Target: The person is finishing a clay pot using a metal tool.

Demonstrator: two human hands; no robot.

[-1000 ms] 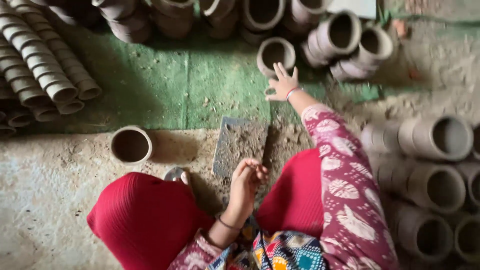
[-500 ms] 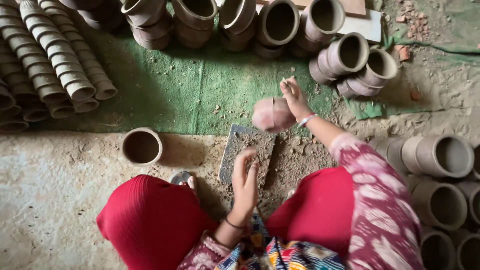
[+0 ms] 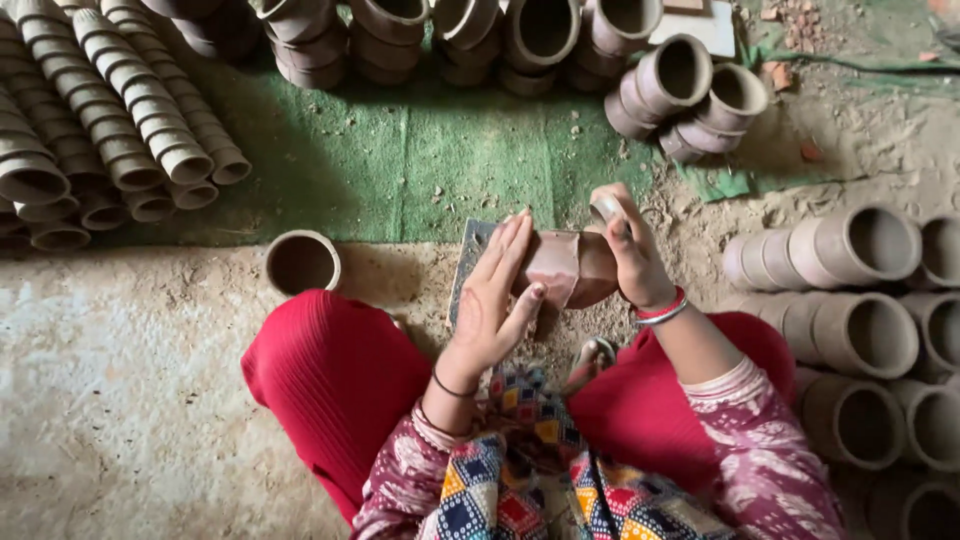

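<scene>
— Dusty ground (image 3: 130, 400) takes up the near part of the view, with a green mat (image 3: 420, 150) beyond it and rows of unfired clay cups all round. What is in the hands?

— One damp, brownish clay cup (image 3: 565, 265), lying on its side between both hands, just above a flat grey slab (image 3: 475, 250) on the ground. Her left hand (image 3: 495, 300) is spread flat, palm and fingers pressed against the cup's left end. Her right hand (image 3: 630, 250) curls over the other end, fingers wrapped round the rim.

— What could go wrong?

— My guess is the wall. If the clay is soft, a hard press from the flat palm could dent it or push the round out of true. A loose hold on the right could let it slip onto the slab. Her elbow also sits near the stacked cups (image 3: 850, 330) on the right; a wide swing might knock one.

— And what can't you make out?

— The cup's mouth and base are covered by the hands, so I cannot tell which end faces where. Most of the slab is hidden under them too. A single cup (image 3: 302, 262) stands upright near her left knee; its inside is in shadow. The nested rows (image 3: 130, 110) at upper left run out of the frame.
</scene>
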